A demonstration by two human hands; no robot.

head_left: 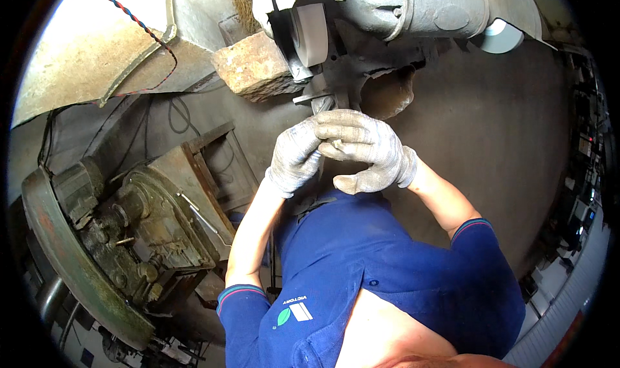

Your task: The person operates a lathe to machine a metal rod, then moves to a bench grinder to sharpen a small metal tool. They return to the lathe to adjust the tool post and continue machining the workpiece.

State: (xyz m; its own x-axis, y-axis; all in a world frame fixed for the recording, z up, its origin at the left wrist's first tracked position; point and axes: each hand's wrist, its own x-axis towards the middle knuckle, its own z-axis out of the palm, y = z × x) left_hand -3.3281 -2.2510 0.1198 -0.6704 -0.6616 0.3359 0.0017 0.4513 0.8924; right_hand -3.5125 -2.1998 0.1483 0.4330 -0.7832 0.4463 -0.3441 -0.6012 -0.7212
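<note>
We had our left hand point(294, 156) and right hand point(369, 147) together, but could not tell their grip; the metal piece point(321, 104) at twelve o'clock seemed stiff, better held by edges.

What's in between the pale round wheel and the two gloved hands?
In the head view, a small grey metal ledge shows between the pale wheel and the left hand and right hand.
</note>
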